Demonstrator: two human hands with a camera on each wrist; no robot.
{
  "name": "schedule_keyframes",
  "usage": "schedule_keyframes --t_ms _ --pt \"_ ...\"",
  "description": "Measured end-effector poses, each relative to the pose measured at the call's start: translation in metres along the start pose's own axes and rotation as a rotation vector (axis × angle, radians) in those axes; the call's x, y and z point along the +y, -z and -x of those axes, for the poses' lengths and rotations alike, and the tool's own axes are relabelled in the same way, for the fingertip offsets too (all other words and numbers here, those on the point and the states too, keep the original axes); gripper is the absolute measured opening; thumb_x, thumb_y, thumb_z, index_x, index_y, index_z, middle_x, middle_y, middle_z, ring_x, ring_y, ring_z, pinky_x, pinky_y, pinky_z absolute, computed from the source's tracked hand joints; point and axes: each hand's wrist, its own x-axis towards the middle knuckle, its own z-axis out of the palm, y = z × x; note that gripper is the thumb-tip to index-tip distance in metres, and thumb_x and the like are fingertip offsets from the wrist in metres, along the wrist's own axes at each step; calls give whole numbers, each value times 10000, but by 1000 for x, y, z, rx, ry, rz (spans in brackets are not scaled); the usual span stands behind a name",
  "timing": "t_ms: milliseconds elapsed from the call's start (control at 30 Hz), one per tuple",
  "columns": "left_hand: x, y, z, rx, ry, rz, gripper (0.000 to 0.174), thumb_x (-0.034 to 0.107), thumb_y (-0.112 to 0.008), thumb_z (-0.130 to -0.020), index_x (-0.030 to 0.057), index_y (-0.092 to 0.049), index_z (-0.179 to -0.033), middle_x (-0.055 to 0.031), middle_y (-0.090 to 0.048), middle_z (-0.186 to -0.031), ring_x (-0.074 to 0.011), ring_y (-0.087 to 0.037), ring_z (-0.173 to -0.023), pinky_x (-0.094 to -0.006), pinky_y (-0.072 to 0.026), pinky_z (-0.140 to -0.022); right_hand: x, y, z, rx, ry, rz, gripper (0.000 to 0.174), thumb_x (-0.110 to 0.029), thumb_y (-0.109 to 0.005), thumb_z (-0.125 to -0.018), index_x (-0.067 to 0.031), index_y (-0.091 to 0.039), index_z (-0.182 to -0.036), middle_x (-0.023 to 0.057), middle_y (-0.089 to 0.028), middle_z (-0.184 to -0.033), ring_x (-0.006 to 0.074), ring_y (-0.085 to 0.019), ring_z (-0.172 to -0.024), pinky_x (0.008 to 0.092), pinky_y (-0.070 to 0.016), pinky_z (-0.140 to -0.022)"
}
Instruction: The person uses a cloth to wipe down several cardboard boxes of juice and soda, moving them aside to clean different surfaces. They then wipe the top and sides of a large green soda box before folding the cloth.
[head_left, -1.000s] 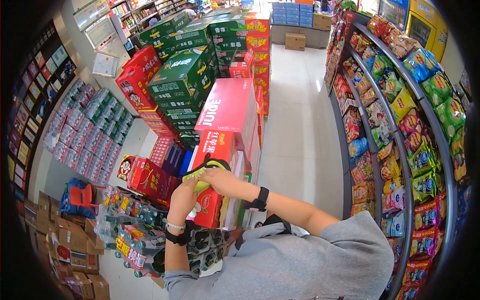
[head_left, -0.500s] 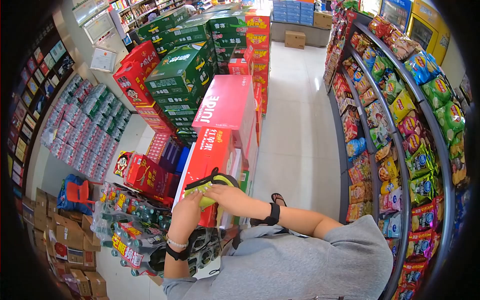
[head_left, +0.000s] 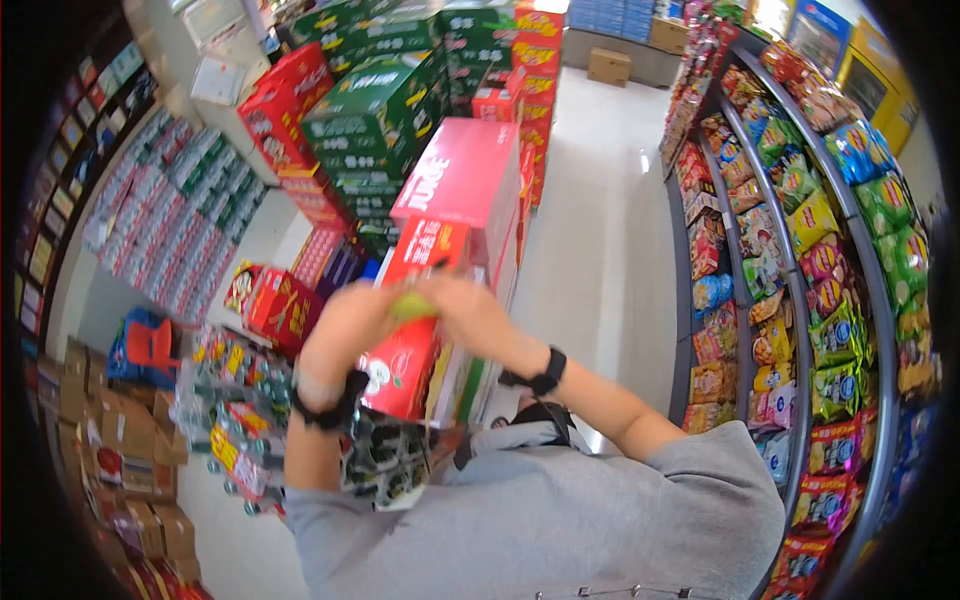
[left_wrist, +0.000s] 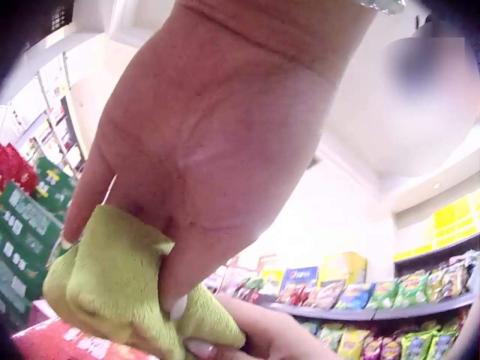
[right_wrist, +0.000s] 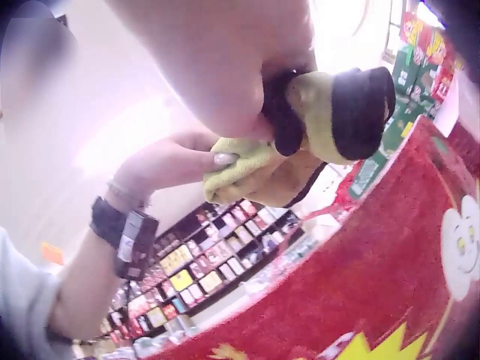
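A yellow-green fuzzy cloth (head_left: 412, 305) with black trim is held between both hands above a red apple box (head_left: 405, 365). My left hand (head_left: 350, 320) grips it from the left, fingers and thumb closed on a folded part of the cloth (left_wrist: 112, 277) in the left wrist view. From the right, my right hand (head_left: 470, 312) holds the other side, close beside the left. The black-banded end of the cloth (right_wrist: 341, 112) sticks out past the right hand in the right wrist view. Both hands are blurred in the head view.
Behind the red box lies a pink juice carton (head_left: 465, 165), with green cartons (head_left: 375, 110) stacked beyond. Packs of bottles (head_left: 235, 430) stand on the left. A snack shelf (head_left: 790, 300) lines the right, across an aisle floor (head_left: 580, 200).
Both hands have risen from the red box with the cloth, which stays between them. The head view has tilted, so the boxes sit higher in it, and the red box's apple print shows again.
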Motion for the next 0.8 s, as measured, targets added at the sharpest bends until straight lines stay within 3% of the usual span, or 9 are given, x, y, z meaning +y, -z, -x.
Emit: schedule_keyframes --t_ms 67,133,233,267,400,433,600,700,800 --pt "-42 -33 -39 184 -115 -125 215 245 -609 -805 99 -662 -953 -174 -645 -767 -347 -637 -729 -446 -510 -629 33 -18 -7 -12 -64 -7 414 57 -478 -751 -15 -541 -1154 188 -576 -1162 354 -546 -1083 426 -446 -925" --pt "-66 -61 -63 -26 27 -223 257 319 -640 -781 81 -676 -868 -166 -655 -782 -342 -642 -754 -440 -514 -648 36 -24 -4 -140 -149 -98 415 61 -471 -769 -1 -527 -1176 208 -548 -1209 368 -499 -1155 425 -418 -970" --pt "-44 -56 -68 -73 61 -162 380 422 -664 -735 56 -674 -836 -178 -661 -805 -337 -645 -763 -430 -516 -662 55 -47 13 -112 -248 -15 480 95 -445 -754 -19 -503 -1217 217 -447 -1338 397 -403 -1254 419 -359 -1044" --pt "-38 -55 -66 -119 69 -169 263 261 -644 -769 28 -651 -891 -190 -650 -821 -356 -634 -771 -439 -509 -685 54 -46 13 -114 -228 -14 480 95 -445 -754 -19 -503 -1217 217 -447 -1338 397 -403 -1254 419 -359 -1044" --pt "-46 -88 -53 -19 16 -186 212 192 -622 -775 34 -649 -913 -172 -655 -844 -343 -636 -786 -427 -511 -696 39 -39 28 -83 -228 69 460 74 -495 -758 -49 -513 -1201 214 -516 -1254 404 -503 -1141 437 -432 -952" --pt "-42 -90 -48 38 -24 -215 196 161 -609 -778 34 -648 -922 -163 -657 -853 -337 -638 -791 -420 -513 -696 31 -35 30 -123 -331 39 450 66 -501 -760 -48 -515 -1196 212 -518 -1252 408 -537 -1075 437 -457 -903" --pt "5 -84 -18 -126 136 -262 195 60 -571 -772 -4 -641 -942 -151 -645 -999 -289 -631 -910 -377 -518 -757 -1 -19 56 -180 -443 -27 438 43 -509 -771 -60 -527 -1196 205 -560 -1192 413 -599 -897 428 -505 -765" --pt "18 -92 14 -62 6 -173 292 34 -561 -751 -16 -627 -1032 -138 -581 -1207 -251 -555 -1115 -336 -473 -914 -6 -14 73 -223 -459 -154 434 31 -510 -778 -66 -538 -1200 217 -609 -1061 408 -599 -881 418 -500 -753" --pt "22 -99 51 51 -127 -212 313 39 -561 -752 -18 -615 -1055 -139 -575 -1225 -251 -538 -1148 -337 -452 -951 -25 1 77 -405 -441 -255 428 20 -519 -780 -64 -550 -1199 229 -623 -945 394 -604 -857 413 -497 -751"
